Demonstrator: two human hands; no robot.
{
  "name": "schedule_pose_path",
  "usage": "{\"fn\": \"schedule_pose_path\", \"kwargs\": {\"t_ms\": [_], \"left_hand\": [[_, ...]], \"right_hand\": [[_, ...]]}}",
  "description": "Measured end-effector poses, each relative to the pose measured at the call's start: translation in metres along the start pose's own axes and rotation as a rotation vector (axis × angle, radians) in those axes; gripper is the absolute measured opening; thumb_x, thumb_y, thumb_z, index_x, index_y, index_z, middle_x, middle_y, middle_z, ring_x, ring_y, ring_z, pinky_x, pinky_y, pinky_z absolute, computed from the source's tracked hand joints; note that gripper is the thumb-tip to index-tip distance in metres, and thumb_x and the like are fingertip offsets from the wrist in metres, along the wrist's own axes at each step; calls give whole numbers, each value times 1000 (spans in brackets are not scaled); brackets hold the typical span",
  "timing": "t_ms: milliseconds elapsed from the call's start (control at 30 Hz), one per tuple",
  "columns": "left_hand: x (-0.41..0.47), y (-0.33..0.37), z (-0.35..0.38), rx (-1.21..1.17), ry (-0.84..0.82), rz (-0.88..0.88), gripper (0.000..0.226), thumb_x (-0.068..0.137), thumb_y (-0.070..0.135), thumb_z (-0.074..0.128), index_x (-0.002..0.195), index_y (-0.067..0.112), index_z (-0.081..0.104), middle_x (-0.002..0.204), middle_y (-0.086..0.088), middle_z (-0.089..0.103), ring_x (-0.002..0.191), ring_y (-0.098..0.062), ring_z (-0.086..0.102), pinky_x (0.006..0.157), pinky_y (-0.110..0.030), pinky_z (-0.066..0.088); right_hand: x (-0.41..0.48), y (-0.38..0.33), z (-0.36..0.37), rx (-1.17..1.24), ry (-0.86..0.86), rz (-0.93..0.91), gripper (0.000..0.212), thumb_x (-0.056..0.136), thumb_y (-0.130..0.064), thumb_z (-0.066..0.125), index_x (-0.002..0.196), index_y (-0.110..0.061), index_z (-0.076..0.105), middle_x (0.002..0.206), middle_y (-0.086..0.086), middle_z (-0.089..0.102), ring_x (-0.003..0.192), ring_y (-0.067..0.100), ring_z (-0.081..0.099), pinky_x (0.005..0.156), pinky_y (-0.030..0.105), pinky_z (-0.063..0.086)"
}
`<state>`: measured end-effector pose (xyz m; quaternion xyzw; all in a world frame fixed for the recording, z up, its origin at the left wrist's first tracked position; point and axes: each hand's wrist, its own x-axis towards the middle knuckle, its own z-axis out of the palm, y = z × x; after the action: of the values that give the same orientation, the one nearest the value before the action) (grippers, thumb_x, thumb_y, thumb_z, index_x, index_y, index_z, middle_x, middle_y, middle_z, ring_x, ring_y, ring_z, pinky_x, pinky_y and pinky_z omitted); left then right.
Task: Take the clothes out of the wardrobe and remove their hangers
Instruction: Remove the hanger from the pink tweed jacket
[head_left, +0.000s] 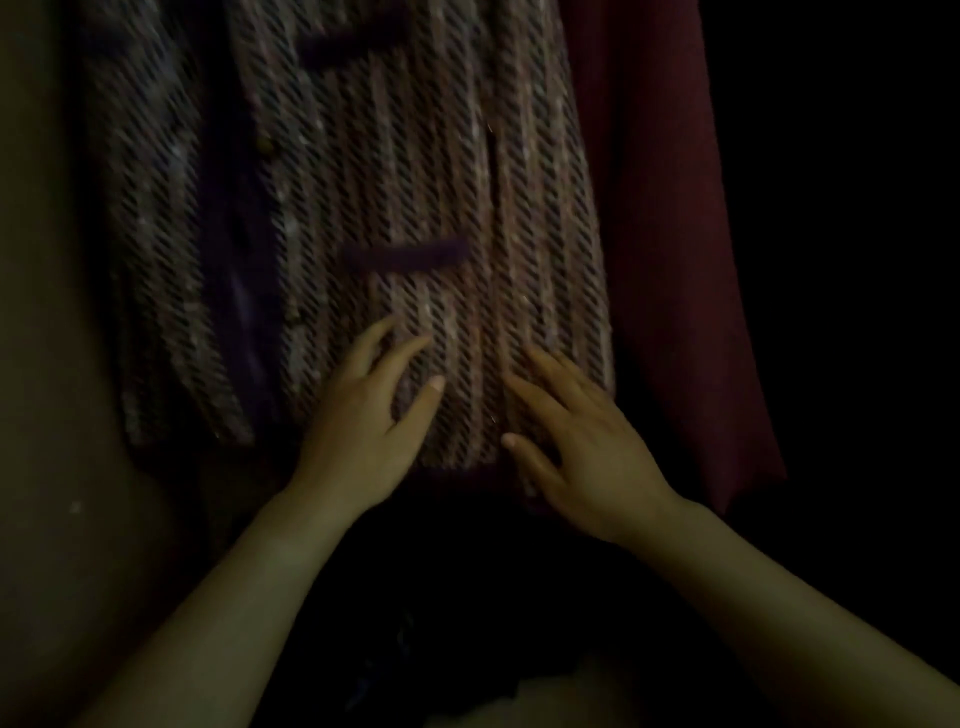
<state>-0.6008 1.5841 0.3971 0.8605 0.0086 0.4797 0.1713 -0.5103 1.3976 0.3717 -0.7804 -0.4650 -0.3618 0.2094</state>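
Observation:
A pink and dark tweed jacket (426, 171) with dark pocket trims fills the middle of the dim head view, its hem near my hands. My left hand (369, 421) lies on the lower front of the jacket, fingers spread, gripping nothing. My right hand (582, 447) rests beside it on the jacket's lower right panel, fingers also apart. No hanger shows; the jacket's top is cut off by the frame.
A dark red garment (675, 260) lies against the jacket's right side. A pale surface (47, 312) runs down the left. The right edge and the bottom of the view are in deep shadow.

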Motion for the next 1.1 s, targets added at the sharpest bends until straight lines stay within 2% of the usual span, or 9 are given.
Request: {"fn": "schedule_pose_path", "kwargs": {"t_ms": [167,267,400,500,633,767,933,1033,1100], "left_hand": [[-99,23,42,-149,-177,-37,58,89,55,38,140,27,39,147,3,34,134,-12,31,107,-25,25],[-164,42,66,-166,-331,-57,62,91,51,40,145,24,30,148,-2,33,134,-17,33,105,-28,27],[-248,69,92,-251,-527,-53,64,88,55,35,141,19,38,145,-8,39,131,-23,37,103,-29,29],[-309,111,109,-347,-742,-50,68,86,57,33,140,16,40,143,-8,41,129,-24,40,104,-36,34],[-376,178,119,-439,-1002,118,69,84,60,28,139,21,40,144,-2,40,131,-18,37,105,-32,31],[-429,238,127,-462,-1207,323,66,85,59,30,137,21,43,140,-2,44,129,-19,39,105,-41,35],[-496,340,139,-451,-1332,625,66,85,56,30,133,15,48,134,-8,51,122,-27,46,101,-40,35],[-540,431,139,-518,-1381,729,68,84,56,30,132,13,50,133,-10,53,120,-31,49,99,-45,38],[-565,498,136,-596,-1413,799,68,83,57,31,133,15,48,134,-8,52,121,-28,48,100,-42,38]], "right_hand": [[-110,-12,-10,43,-96,180,60,91,-51,34,144,-24,31,154,0,21,139,16,24,106,25,27],[-189,-23,-22,0,-177,363,59,92,-50,35,143,-19,34,151,6,28,136,23,31,106,32,31],[-305,-48,-41,-44,-314,551,62,92,-51,32,141,-13,37,145,15,37,132,31,37,104,43,38],[-385,-75,-65,-84,-396,730,59,92,-48,36,138,-11,41,142,17,41,128,34,41,103,44,37],[-472,-117,-106,-115,-408,984,58,92,-48,40,138,-14,41,143,14,41,129,31,41,102,44,39],[-546,-151,-150,-132,-382,1223,59,90,-51,40,136,-14,43,144,13,39,128,28,41,100,37,38],[-643,-180,-225,-189,-336,1445,57,90,-50,41,130,-10,50,135,14,48,127,32,42,103,43,39],[-702,-200,-288,-258,-294,1588,60,89,-51,37,130,-10,51,135,14,50,128,34,42,105,43,36],[-734,-213,-330,-325,-249,1671,61,88,-52,34,130,-10,51,137,14,49,129,34,41,105,43,34]]}}
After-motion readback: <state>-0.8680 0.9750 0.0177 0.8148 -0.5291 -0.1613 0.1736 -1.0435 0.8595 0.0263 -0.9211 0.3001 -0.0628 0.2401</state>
